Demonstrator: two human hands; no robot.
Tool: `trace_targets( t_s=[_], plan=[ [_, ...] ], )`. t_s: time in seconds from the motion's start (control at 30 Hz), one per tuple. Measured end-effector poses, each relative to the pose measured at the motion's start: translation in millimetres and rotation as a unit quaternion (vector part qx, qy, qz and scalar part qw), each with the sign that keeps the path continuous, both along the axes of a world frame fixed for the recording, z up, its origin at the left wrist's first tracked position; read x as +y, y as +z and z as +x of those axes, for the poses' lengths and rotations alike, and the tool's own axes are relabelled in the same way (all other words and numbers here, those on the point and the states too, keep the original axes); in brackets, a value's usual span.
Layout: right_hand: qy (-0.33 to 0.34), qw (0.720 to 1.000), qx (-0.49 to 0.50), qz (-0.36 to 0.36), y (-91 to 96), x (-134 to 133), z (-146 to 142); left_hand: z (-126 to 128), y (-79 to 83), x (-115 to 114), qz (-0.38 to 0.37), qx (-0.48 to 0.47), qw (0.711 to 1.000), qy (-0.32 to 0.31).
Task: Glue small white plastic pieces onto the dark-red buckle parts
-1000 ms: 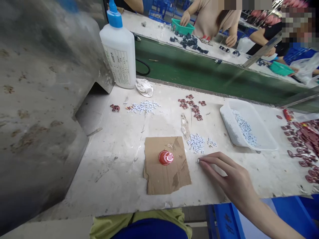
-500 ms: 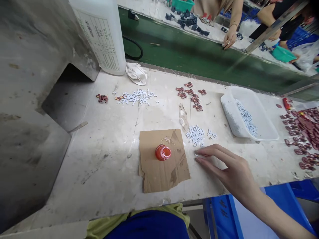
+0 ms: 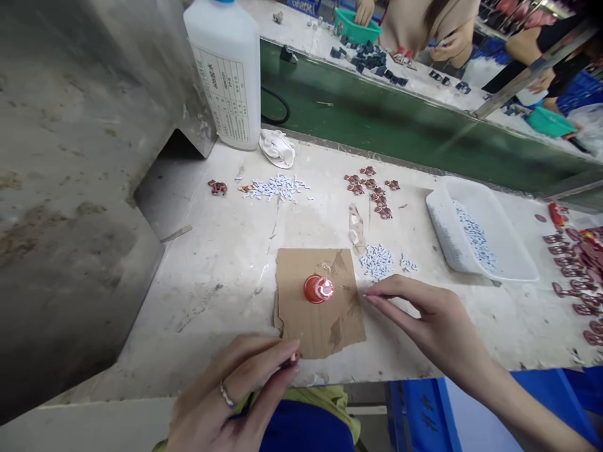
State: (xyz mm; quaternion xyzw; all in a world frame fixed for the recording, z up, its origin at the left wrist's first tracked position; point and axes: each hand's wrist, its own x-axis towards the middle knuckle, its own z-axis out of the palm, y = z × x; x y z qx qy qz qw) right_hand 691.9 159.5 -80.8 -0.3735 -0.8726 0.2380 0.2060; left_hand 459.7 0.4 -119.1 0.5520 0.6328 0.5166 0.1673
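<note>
Broadly, a pale, stained worktable (image 3: 226,276) fills the view, with a grey metal housing (image 3: 80,157) rising at its left and a green conveyor belt (image 3: 377,132) running along its far edge. Beyond the belt, other people's hands work among dark parts and a teal basket (image 3: 358,28). A big white glue bottle (image 3: 227,69) stands at the table's back left, with a crumpled white rag (image 3: 277,147) just beside it. To the right lies a white plastic tray (image 3: 447,245) holding small white pieces. Near the front middle lies a torn cardboard sheet (image 3: 320,320) with a red cap (image 3: 318,289) sitting on it. Dark red parts spread along the right edge (image 3: 579,263), and a smaller cluster of red parts (image 3: 372,188) lies farther back. Two heaps of tiny white pieces lie on the table: one at the back (image 3: 276,186), one just right of the cardboard (image 3: 377,260).

The right hand (image 3: 438,326) rests by the cardboard's right edge, thumb and forefinger tips close together near the table; whether they grip anything cannot be told. The left hand (image 3: 230,402), wearing a ring (image 3: 226,394), hovers at the table's front edge, its fingertips pinched on a tiny reddish piece (image 3: 294,357).
</note>
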Motion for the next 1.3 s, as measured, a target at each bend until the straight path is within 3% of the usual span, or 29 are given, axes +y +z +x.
trace_targets(
  t_s=[0.13,0.23,0.4,0.73,1.03,1.3],
  plan=[
    [0.031,0.997,0.052,-0.044,10.1,-1,-27,-5,-2.6,2,0.006,0.005,1.000,0.003],
    [0.058,0.996,0.062,-0.033,13.0,2,-38,-7,-1.6,6,-0.006,0.006,1.000,-0.011],
    [0.106,0.993,0.039,0.043,11.6,6,-42,-8,1.6,11,-0.008,0.010,1.000,-0.009],
    [0.115,0.992,0.046,0.038,11.9,1,-42,-1,-0.1,16,-0.001,-0.013,1.000,0.015],
    [0.078,0.970,0.207,-0.103,14.8,-35,-55,6,4.9,18,-0.017,-0.030,0.999,-0.013],
    [0.096,0.958,0.223,-0.149,10.3,-36,-56,8,4.4,20,-0.005,-0.029,0.999,-0.022]
  ],
)
